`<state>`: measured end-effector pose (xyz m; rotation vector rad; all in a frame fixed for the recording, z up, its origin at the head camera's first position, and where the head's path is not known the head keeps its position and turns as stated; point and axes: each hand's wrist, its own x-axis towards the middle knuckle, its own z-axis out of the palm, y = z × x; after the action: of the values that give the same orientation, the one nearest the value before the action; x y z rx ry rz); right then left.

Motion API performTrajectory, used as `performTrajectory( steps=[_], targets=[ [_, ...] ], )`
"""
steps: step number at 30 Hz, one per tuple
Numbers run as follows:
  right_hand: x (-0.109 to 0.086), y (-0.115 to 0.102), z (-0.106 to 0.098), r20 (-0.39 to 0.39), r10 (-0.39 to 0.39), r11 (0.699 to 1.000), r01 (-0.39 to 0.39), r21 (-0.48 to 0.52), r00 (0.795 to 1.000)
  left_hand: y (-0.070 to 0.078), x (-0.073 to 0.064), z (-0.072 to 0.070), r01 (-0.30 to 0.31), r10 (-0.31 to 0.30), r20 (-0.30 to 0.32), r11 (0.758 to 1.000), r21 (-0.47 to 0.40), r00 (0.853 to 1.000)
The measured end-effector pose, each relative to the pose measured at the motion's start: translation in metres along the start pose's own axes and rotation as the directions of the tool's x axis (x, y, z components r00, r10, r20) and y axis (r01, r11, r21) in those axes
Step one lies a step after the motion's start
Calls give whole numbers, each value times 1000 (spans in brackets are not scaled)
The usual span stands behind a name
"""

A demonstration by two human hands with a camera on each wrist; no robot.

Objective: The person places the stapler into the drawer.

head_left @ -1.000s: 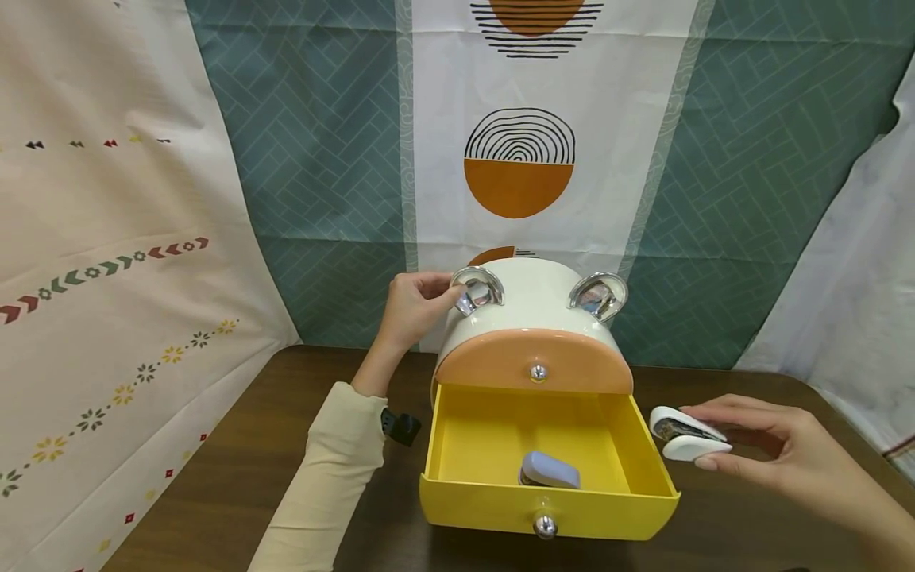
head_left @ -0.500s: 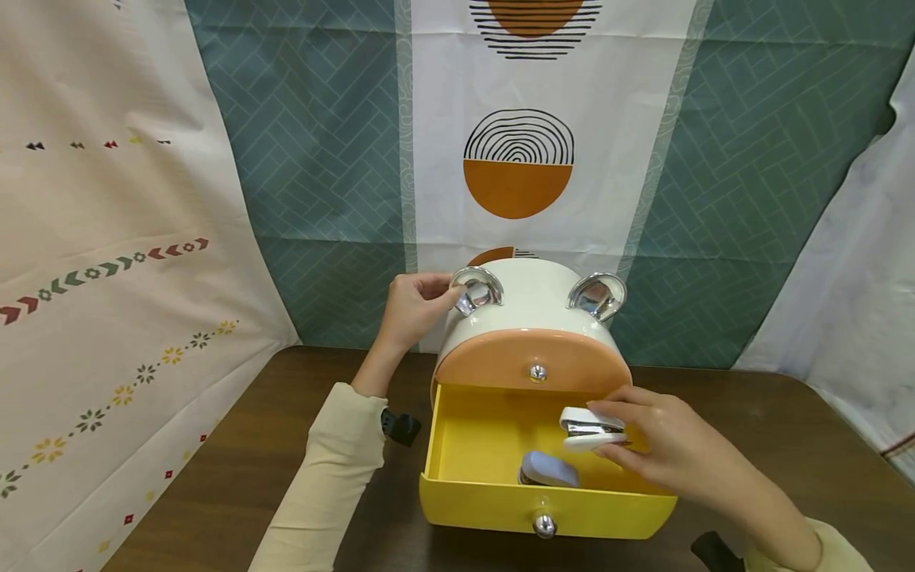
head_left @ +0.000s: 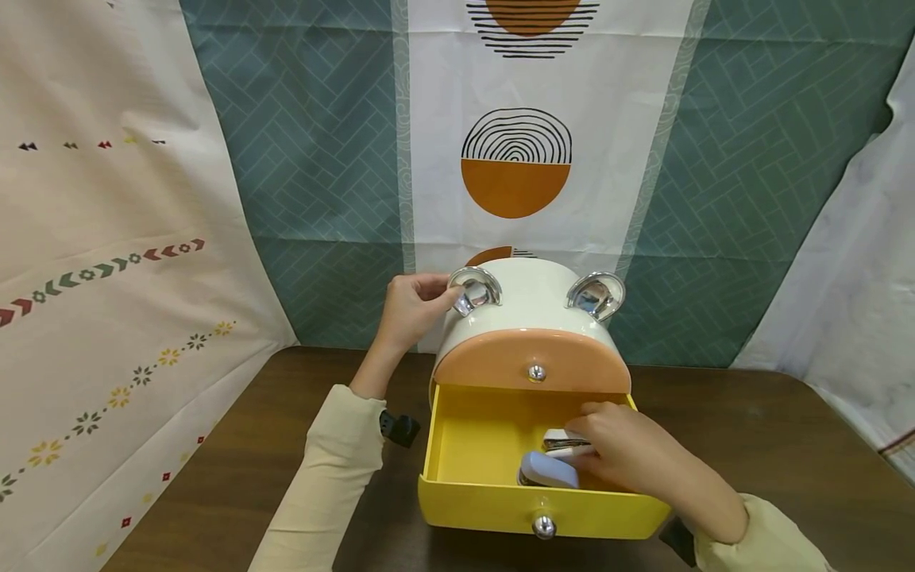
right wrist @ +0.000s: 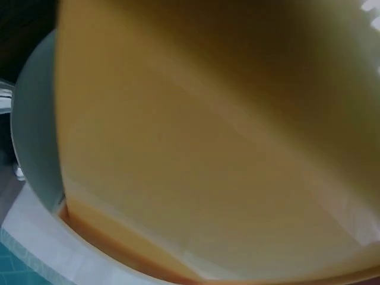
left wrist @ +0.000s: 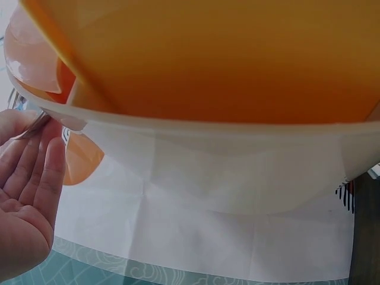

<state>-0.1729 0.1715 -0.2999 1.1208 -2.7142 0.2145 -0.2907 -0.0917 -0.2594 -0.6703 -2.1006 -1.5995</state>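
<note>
My left hand (head_left: pixel 415 311) pinches the rim of the left silver ear (head_left: pixel 475 291) on a white drawer box (head_left: pixel 534 298). The left wrist view shows the fingers at that ear beside the white shell. Below the box's orange upper front, a yellow drawer (head_left: pixel 457 500) is pulled out. Inside it my right hand (head_left: pixel 622 445) holds a white stapler (head_left: pixel 565 442), low and just behind a lavender stapler (head_left: pixel 549 469) lying near the drawer's front. My right fingers partly hide the white stapler. In the right wrist view the drawer wall fills most of the picture, with the hand out of sight.
The box stands on a dark wooden table (head_left: pixel 286 445). A round silver knob (head_left: pixel 544 526) sticks out from the drawer front, and a smaller knob (head_left: pixel 537 372) from the orange front. A patterned cloth (head_left: pixel 329 159) hangs behind. A second silver ear (head_left: pixel 597 295) rises at the right.
My right hand has carried the white stapler from right of the drawer leftward over its edge and down inside, beside the lavender stapler. My left hand stays at the ear.
</note>
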Motion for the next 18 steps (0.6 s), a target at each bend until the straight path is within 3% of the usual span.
performTrajectory(
  steps=[6, 10, 12, 15, 18],
  targets=[
    [3, 1, 0, 30, -6, 997, 3, 81, 1000, -1, 0, 0, -4, 4, 1, 1000, -1, 1000],
    [-4, -2, -8, -25, 21, 990, -18, 137, 999, -1, 0, 1, -12, 12, 2, 1000, -1, 1000],
    [-10, -6, -12, -90, 48, 989, -35, 144, 995, -1, 0, 1, -14, 14, 2, 1000, -4, 1000],
    [-20, -16, -16, -226, 95, 987, -62, 148, 969, -1, 0, 1, -16, 16, 1, 1000, -5, 1000],
    [-30, -29, -18, -389, 131, 981, -64, 181, 912, -1, 0, 1, -18, 18, -2, 1000, -3, 1000]
  ],
)
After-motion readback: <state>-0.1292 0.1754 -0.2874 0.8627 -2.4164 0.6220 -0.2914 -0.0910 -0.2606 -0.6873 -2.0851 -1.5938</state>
